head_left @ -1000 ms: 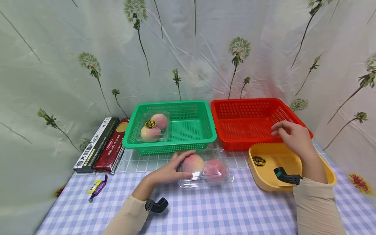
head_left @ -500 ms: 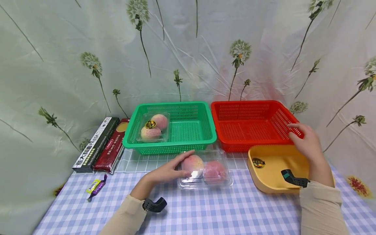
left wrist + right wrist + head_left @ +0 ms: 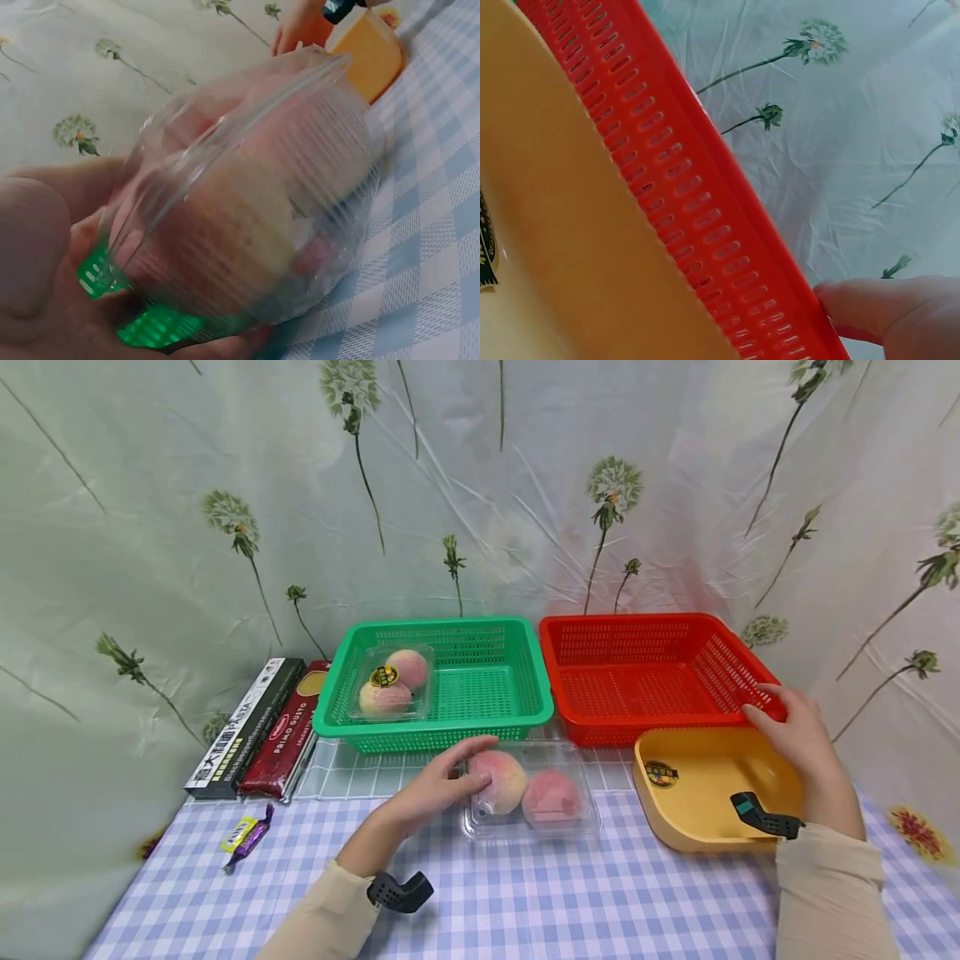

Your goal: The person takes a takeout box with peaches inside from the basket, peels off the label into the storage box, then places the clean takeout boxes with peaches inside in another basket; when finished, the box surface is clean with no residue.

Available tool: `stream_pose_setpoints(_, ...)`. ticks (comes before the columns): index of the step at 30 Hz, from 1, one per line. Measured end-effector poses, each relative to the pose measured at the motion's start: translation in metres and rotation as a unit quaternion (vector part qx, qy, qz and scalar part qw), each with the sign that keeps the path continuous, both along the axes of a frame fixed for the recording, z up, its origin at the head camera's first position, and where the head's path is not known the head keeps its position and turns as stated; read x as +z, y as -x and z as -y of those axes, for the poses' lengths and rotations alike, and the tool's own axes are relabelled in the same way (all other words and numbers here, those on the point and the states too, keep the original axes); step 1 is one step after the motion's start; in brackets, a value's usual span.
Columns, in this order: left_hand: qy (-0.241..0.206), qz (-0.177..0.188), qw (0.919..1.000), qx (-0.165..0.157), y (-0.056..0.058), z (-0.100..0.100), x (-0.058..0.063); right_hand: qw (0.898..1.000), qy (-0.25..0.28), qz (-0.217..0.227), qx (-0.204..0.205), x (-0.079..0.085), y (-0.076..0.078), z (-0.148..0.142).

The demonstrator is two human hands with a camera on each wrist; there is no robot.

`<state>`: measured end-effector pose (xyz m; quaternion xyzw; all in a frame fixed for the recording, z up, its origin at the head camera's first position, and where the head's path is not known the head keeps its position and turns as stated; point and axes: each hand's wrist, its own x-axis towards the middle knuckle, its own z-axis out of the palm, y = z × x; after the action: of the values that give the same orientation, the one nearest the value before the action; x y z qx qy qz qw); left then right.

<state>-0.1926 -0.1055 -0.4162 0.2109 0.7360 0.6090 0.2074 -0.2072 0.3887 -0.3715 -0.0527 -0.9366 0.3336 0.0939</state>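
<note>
In the head view a clear plastic clamshell box with two peaches (image 3: 552,797) lies in front of the green basket (image 3: 491,693). My left hand (image 3: 442,785) grips its left end, thumb on the near side and fingers beyond it. The left wrist view shows the same ribbed clear box (image 3: 225,217) close up, with that hand at its side. My right hand (image 3: 806,743) is at the front right corner of the red basket (image 3: 622,689), thumb and forefinger spread over it. In the right wrist view a digit meets the red rim (image 3: 735,180). Its other fingers are mostly hidden.
Another clear box of peaches (image 3: 393,683) sits at the green basket's left. A yellow bin (image 3: 697,768) with a black-and-yellow sticker (image 3: 662,774) stands before the red basket. Pasta packs (image 3: 288,735) and wrapped candies (image 3: 249,837) lie at the left.
My right hand has moved right, from above the red basket's inside to its right corner. The clamshell has shifted slightly right under my left hand, whose thumb has moved up. The baskets have stayed put.
</note>
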Motion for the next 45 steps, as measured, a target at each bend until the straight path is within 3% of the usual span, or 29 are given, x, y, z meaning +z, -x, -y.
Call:
stream_pose_setpoints(4,-0.012,0.039,0.9989,0.024,0.000,-0.001,0.000,1.000,0.007,0.011,0.014,0.000,0.000,-0.001)
stream_pose_setpoints(9,-0.011,0.072,0.9972,0.021,0.000,-0.003,-0.003,0.999,0.022,0.012,0.032,-0.003,0.000,-0.004)
stream_pose_setpoints(14,-0.041,0.112,0.9924,0.028,-0.001,-0.008,-0.005,0.999,0.034,0.006,0.030,-0.008,0.000,-0.006)
stream_pose_setpoints(17,-0.048,0.110,0.9919,0.043,-0.001,-0.010,-0.003,0.999,0.039,0.005,0.027,-0.010,0.000,-0.008)
stream_pose_setpoints(24,-0.063,0.097,0.9903,0.078,-0.005,-0.010,0.013,0.998,0.047,-0.001,0.032,-0.014,0.002,-0.007)
stream_pose_setpoints(33,-0.137,0.084,0.9825,0.095,-0.010,-0.021,0.044,0.995,0.072,0.006,0.063,-0.015,0.001,-0.006)
stream_pose_setpoints(38,-0.170,0.088,0.9738,0.123,0.001,-0.039,0.060,0.994,0.088,0.014,0.068,-0.015,0.001,-0.005)
stream_pose_setpoints(45,-0.200,0.102,0.9584,0.177,0.032,-0.081,0.078,0.992,0.107,0.012,0.067,-0.017,0.000,-0.008)
